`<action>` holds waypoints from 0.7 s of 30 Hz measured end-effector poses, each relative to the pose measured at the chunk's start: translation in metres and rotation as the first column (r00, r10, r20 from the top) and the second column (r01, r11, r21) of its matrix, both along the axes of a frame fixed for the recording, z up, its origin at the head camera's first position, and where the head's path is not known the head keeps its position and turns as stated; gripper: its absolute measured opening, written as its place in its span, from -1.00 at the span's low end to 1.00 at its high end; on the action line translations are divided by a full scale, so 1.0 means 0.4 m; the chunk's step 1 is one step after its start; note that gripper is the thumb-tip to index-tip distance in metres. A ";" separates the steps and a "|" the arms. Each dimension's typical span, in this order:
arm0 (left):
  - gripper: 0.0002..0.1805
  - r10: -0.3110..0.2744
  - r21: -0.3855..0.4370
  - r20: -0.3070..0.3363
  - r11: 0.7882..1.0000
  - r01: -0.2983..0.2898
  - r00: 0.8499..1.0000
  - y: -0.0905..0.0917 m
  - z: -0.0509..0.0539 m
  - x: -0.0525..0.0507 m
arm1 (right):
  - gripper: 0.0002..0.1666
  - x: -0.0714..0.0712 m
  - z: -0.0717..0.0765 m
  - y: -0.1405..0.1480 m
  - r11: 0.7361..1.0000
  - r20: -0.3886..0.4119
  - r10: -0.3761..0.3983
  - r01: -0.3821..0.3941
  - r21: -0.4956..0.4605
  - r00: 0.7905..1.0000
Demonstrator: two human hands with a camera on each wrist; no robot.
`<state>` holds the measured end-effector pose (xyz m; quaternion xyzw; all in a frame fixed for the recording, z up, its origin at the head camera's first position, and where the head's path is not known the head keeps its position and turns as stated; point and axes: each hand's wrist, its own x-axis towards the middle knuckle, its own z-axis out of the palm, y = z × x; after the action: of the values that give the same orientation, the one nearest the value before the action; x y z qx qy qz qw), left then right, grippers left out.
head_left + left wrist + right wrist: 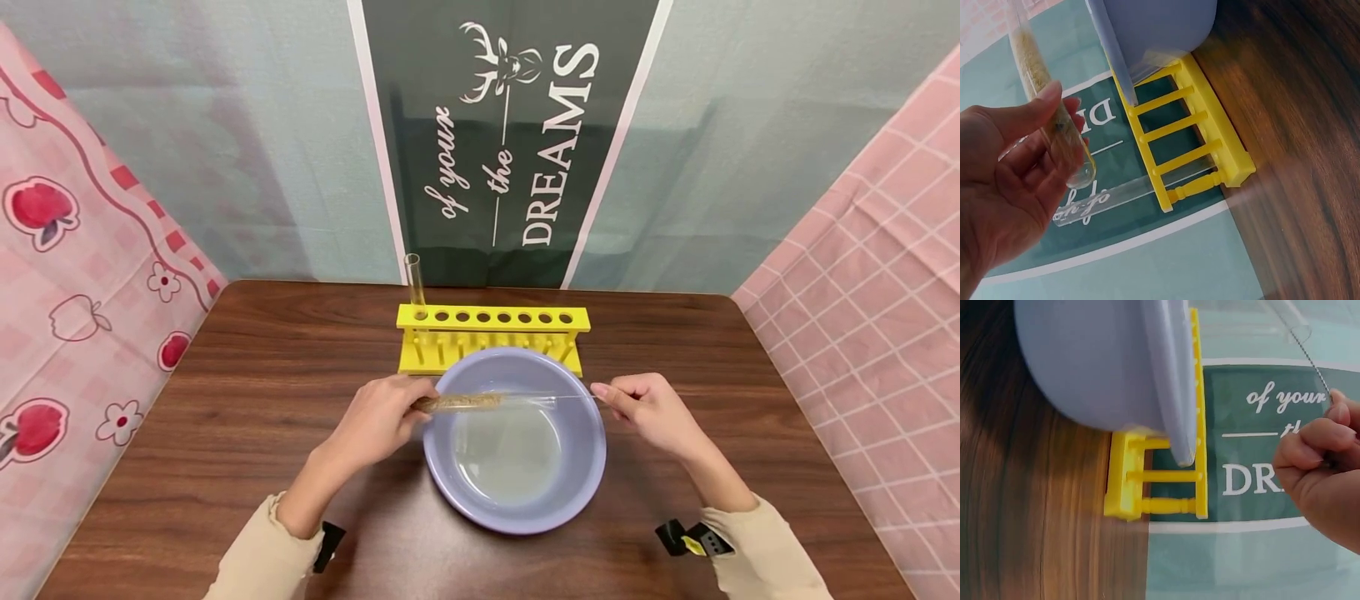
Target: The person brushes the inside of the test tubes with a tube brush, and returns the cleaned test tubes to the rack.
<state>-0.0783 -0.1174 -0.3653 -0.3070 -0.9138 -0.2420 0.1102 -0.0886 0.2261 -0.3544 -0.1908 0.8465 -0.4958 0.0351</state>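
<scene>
Over the purple basin, my left hand grips a clear glass test tube near its closed end, fingers and thumb round it. The tube lies nearly level, mouth to the right. Inside it sit the tan bristles of a test tube brush, also visible through the glass in the left wrist view. My right hand pinches the end of the brush's thin twisted wire handle, which runs out of the tube's mouth. Cloudy liquid lies in the basin under the tube.
Behind the basin stands a yellow test tube rack, partly hidden by the basin's rim. Another clear test tube stands upright in its leftmost hole. The dark wooden table meets a printed cloth at the back and pink cloths at both sides.
</scene>
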 end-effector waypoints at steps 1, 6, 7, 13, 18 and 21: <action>-0.76 -0.010 0.004 0.018 1.000 0.010 1.000 -0.003 0.001 0.000 | -0.53 0.003 0.001 -0.003 1.000 -0.072 0.007 -0.005 0.027 0.997; -0.77 -0.061 0.026 0.101 0.998 0.059 0.993 -0.022 0.002 -0.004 | -0.48 0.020 0.027 -0.026 0.998 -0.359 0.055 -0.037 0.055 0.932; -0.77 -0.068 0.029 0.115 0.997 0.065 0.991 -0.025 0.002 -0.005 | -0.48 0.023 0.033 -0.029 0.998 -0.391 0.061 -0.042 0.056 0.918; -0.76 -0.068 0.028 0.126 0.998 0.065 0.990 -0.033 -0.004 -0.004 | -0.49 0.023 0.021 -0.022 0.998 -0.378 0.047 -0.031 0.049 0.925; -0.74 -0.029 0.010 0.064 1.000 0.029 0.998 -0.029 -0.008 0.000 | -0.53 0.012 -0.006 0.005 1.000 -0.134 -0.023 0.024 0.008 0.991; -0.72 -0.004 0.000 0.005 1.000 0.004 1.000 -0.026 -0.009 0.002 | -0.52 0.005 -0.009 0.017 0.997 0.046 -0.051 0.054 -0.063 0.998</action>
<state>-0.0774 -0.1280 -0.3691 -0.3083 -0.9135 -0.2430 0.1072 -0.0867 0.2329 -0.3581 -0.1584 0.8338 -0.5277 0.0346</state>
